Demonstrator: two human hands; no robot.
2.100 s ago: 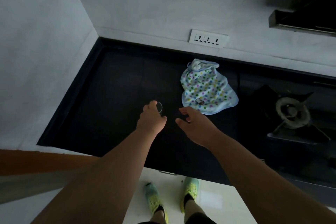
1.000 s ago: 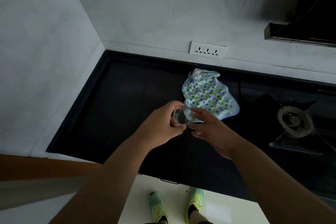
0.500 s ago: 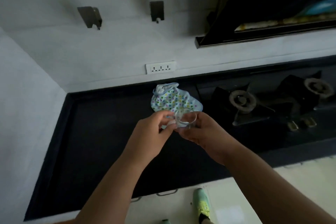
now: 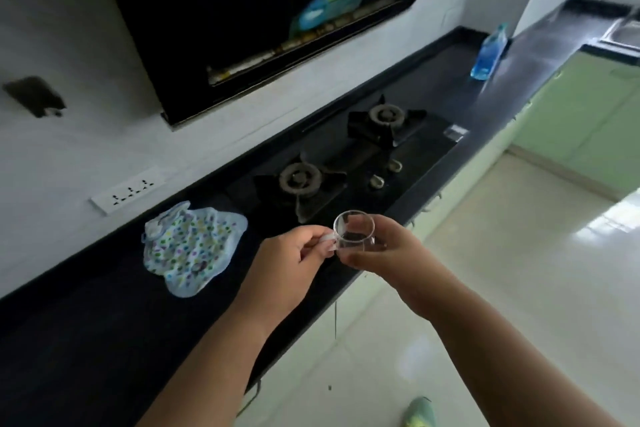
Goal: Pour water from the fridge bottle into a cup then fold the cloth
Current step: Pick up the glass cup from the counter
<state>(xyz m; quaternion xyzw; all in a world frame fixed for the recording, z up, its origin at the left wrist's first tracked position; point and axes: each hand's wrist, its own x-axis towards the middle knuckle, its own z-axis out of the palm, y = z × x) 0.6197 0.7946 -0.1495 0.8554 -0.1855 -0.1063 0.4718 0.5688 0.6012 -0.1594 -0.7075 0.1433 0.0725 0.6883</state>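
Lifted off the desk (image 4: 104, 340), glass cup (image 4: 354, 230) now hangs over the floor.
Left hand (image 4: 289, 262) pinches its handle, right hand (image 4: 382, 250) cups its base; a loose grip drops it.

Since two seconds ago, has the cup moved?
Yes. The cup was left of the dotted cloth on the counter; now both hands hold it up, right of the cloth.

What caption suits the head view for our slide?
Both hands, left and right, hold a clear cup above the counter, cloth nearby.
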